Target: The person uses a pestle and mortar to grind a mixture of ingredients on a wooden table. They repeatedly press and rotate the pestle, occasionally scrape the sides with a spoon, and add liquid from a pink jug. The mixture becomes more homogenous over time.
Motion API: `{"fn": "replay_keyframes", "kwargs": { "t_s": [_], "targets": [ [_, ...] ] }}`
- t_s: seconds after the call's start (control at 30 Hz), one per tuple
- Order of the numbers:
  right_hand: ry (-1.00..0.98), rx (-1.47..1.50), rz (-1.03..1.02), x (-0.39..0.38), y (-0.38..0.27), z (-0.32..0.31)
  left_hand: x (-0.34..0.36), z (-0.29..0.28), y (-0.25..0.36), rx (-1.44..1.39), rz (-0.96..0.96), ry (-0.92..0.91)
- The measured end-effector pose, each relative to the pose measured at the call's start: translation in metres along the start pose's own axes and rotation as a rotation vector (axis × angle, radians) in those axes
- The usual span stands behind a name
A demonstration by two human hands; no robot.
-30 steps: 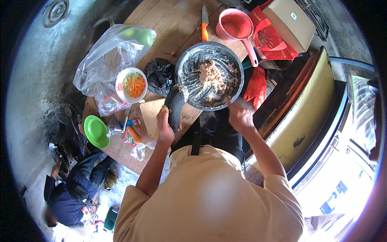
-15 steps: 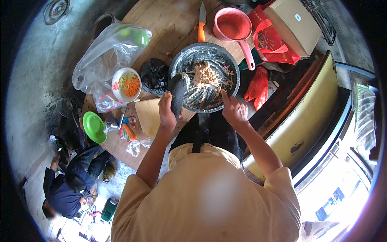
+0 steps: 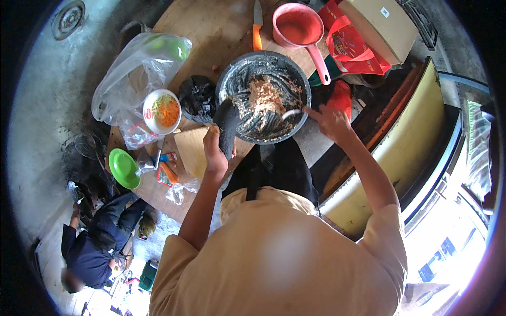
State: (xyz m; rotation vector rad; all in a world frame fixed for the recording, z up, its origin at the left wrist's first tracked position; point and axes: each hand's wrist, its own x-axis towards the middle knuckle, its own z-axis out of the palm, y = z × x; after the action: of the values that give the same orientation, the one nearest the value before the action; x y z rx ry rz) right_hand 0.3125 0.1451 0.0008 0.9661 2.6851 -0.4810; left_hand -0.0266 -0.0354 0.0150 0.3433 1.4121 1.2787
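Note:
On the wooden table a wide dark stone mortar holds a pale, crumbly ground mixture with reddish bits. My left hand grips a dark, curved stone pestle, tilted over the mortar's left side. At the right rim, my right hand is closed around the handle end of a spoon, index finger stretched along it. The spoon's pale bowl lies inside the mortar, beside the mixture. Most of its handle is hidden by my fingers.
An orange-handled knife and pink dipper lie beyond the mortar. Leftward are a black plastic bag, a bowl of shredded vegetables, a cutting board and a green plate. Another person crouches at lower left.
My right hand has moved right and slightly up, drawing the spoon toward the mortar's right rim. My left hand still holds the pestle, shifted slightly in view.

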Motion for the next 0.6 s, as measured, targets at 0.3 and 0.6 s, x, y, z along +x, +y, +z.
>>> {"fn": "replay_keyframes", "kwargs": {
  "t_s": [0.3, 0.6],
  "targets": [
    [-0.141, -0.125, -0.21, 0.015, 0.008, -0.023, -0.027, -0.008, -0.016, -0.042, -0.045, 0.091],
    [-0.129, -0.057, -0.162, 0.019, 0.0, -0.007, -0.048, -0.015, -0.026, -0.08, -0.101, 0.216]
  ]
}}
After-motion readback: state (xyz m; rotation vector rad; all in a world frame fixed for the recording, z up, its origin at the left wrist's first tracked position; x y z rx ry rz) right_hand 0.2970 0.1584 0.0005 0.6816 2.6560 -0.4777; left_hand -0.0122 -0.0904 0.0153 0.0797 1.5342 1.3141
